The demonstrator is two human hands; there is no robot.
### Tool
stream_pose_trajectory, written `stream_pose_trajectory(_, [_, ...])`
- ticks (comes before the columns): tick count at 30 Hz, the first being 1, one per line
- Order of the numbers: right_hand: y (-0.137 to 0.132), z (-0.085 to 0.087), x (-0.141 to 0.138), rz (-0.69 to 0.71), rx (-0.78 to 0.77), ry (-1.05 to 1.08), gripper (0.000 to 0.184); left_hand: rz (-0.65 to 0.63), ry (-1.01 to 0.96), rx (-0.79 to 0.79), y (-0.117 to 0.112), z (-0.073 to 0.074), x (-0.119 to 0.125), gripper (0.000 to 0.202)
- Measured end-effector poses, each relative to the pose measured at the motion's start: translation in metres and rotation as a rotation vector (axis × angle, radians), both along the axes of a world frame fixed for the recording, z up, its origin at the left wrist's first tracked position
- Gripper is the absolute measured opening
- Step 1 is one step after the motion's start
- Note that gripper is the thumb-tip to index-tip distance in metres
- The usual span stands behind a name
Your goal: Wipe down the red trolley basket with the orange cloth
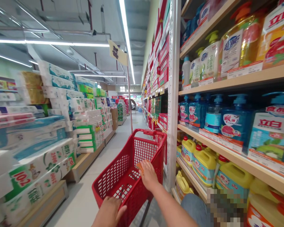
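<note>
A red plastic shopping cart (153, 148) with perforated walls stands in front of me, tilted across the view. My left hand (109, 210) is at its near rim, fingers bent over the edge and the thumb apart on the inner side. Over the basket's right side reaches my right hand (148, 175), its fingers closed around a small orange object (140, 167) whose kind I cannot make out. Most of that object is hidden by the fingers. Through the part of the basket that shows, I see only its slotted red floor.
Shelves on the right hold blue pump bottles (234, 119) and yellow jugs (204, 167), close to my right arm. A white upright post (171, 94) borders the cart. Stacked tissue packs (38, 173) line the left. An aisle floor (111, 148) runs ahead.
</note>
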State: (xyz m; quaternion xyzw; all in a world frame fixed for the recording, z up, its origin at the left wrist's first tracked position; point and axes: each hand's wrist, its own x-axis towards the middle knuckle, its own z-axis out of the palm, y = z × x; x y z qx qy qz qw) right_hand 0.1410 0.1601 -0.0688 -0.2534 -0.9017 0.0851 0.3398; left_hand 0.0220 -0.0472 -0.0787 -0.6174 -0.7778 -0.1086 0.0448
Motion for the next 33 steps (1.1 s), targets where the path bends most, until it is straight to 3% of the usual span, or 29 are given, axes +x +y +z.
stream_pose_trajectory(5, [-0.009,-0.01,0.004,0.101,0.006,-0.018,0.046,-0.099,0.064,0.148,0.004,-0.016,0.011,0.043])
stream_pose_trajectory(8, [-0.002,-0.005,0.014,0.145,0.0,-0.042,0.044,-0.203,0.051,0.165,0.009,-0.011,0.018,0.039])
stream_pose_trajectory(11, [0.01,0.0,0.021,0.097,-0.039,-0.047,0.044,-0.288,0.07,0.183,0.009,-0.006,0.014,0.034])
stream_pose_trajectory(14, [0.006,-0.003,0.028,0.088,-0.059,-0.028,0.044,-0.261,0.11,0.205,0.011,-0.01,0.011,0.032])
stream_pose_trajectory(18, [-0.021,-0.011,0.049,0.218,-0.051,-0.046,0.046,-0.232,0.085,0.166,0.021,-0.014,0.018,0.035])
stream_pose_trajectory(21, [-0.029,-0.007,0.068,0.277,-0.061,-0.063,0.047,-0.231,0.049,0.104,0.025,-0.01,0.018,0.039])
stream_pose_trajectory(24, [-0.024,-0.007,0.074,0.208,-0.088,-0.054,0.046,-0.148,0.062,0.054,0.025,-0.008,0.011,0.044])
stream_pose_trajectory(28, [-0.031,-0.028,0.066,0.067,-0.04,-0.007,0.047,-0.054,0.097,0.046,0.029,-0.013,0.011,0.047])
stream_pose_trajectory(33, [-0.049,-0.049,0.078,0.094,0.073,-0.014,0.049,-0.055,0.095,0.054,0.037,-0.011,0.024,0.048])
